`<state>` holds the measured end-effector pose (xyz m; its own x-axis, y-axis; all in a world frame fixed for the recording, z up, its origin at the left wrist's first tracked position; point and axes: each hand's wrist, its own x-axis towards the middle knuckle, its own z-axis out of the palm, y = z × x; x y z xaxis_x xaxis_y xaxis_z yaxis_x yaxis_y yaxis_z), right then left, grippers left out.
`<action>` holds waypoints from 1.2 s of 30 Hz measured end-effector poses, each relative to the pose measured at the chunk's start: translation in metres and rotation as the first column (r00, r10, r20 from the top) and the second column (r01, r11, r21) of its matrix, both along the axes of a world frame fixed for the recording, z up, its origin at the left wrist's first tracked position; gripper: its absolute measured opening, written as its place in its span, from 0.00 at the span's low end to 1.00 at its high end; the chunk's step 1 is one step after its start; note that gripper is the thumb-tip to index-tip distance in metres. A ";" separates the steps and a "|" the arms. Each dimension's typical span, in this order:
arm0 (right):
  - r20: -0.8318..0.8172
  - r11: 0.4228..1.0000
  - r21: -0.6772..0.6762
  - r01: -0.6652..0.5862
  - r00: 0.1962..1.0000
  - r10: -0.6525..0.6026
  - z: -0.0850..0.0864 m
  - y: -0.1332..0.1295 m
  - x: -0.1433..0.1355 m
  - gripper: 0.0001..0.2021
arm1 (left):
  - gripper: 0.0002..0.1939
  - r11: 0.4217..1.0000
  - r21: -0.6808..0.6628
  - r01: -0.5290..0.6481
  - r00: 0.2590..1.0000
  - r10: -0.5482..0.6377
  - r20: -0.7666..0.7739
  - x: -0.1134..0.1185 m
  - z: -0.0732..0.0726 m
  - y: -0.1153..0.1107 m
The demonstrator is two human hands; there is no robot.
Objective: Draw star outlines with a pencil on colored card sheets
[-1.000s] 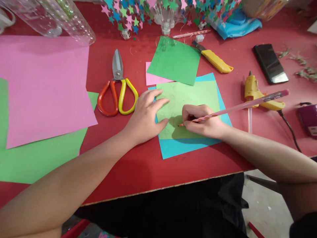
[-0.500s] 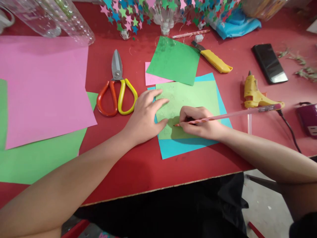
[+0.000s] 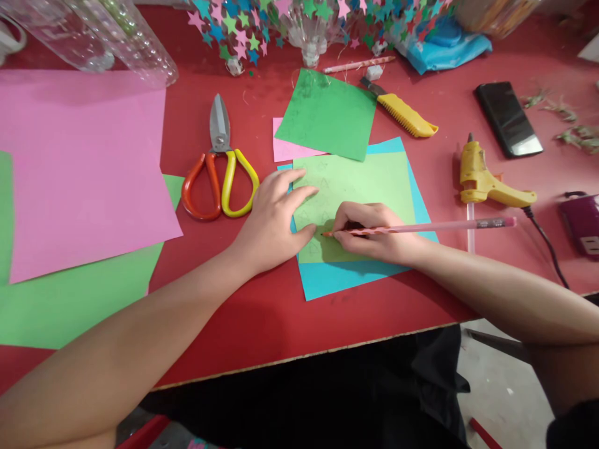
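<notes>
My right hand (image 3: 374, 232) grips a pink pencil (image 3: 435, 227), its tip close to or on a light green sheet (image 3: 374, 178). Faint star outlines are drawn down the left part of that sheet. With fingers spread, my left hand (image 3: 281, 215) lies on the sheet's left edge. A blue sheet (image 3: 337, 280) sticks out from beneath the light green one. Above them, a dark green sheet (image 3: 327, 115) overlaps a small pink sheet (image 3: 290, 146). Scissors (image 3: 219, 162) with one red and one yellow handle rest left of my left hand.
A yellow utility knife (image 3: 407, 115), a glue gun (image 3: 486, 178) with a cord and a phone (image 3: 509, 118) lie to the right. Large pink paper (image 3: 88, 174) covers green paper on the left. Star decorations (image 3: 311, 31) and clear bottles (image 3: 131, 43) stand at the back.
My right hand has shifted slightly left, and the pencil tip with it. The pencil's eraser end has swung down and to the left. My left hand stays spread on the sheet.
</notes>
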<state>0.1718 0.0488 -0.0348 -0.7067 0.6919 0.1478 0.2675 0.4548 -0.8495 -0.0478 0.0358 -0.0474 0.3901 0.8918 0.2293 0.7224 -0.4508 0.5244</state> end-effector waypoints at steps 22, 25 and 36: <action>0.002 0.986 0.048 0.160 0.987 -0.160 0.001 -0.002 0.000 0.09 | 0.22 1.000 -0.012 -0.007 1.000 0.007 -0.009 0.000 0.001 0.000; 0.010 0.986 0.051 0.159 0.987 -0.159 0.002 -0.002 0.000 0.09 | 0.22 1.000 0.000 -0.007 1.000 0.007 -0.015 0.000 0.001 0.000; -0.002 0.993 0.114 0.036 0.999 -0.036 0.005 -0.003 -0.002 0.08 | 0.23 1.000 0.029 0.006 0.999 -0.004 -0.039 -0.001 -0.001 0.001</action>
